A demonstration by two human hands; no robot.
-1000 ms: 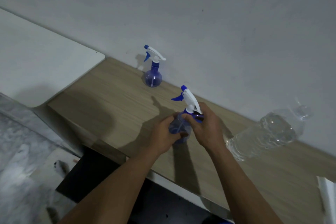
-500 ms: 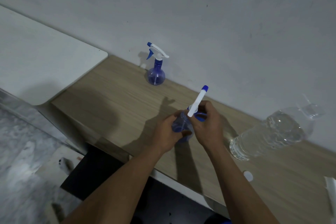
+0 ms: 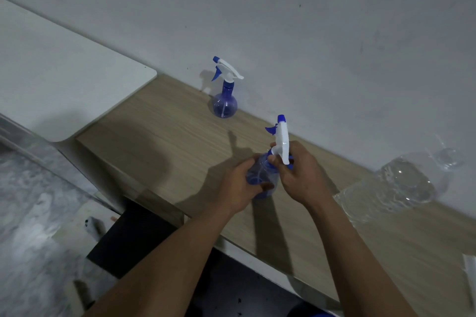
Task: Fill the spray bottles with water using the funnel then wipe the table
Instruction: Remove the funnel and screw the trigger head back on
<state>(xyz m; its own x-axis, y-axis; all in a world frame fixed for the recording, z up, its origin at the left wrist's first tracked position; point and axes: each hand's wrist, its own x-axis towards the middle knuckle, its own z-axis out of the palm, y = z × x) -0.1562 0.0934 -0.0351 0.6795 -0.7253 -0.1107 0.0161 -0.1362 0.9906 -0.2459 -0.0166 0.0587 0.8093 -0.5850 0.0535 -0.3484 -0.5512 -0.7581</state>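
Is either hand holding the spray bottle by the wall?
No, the far spray bottle stands alone on the table, while the left hand and right hand both grip the nearer spray bottle.

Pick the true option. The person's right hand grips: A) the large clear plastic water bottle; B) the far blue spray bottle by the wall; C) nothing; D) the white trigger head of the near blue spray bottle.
D: the right hand pinches the base of the white trigger head on the near blue spray bottle, whose body the left hand holds.
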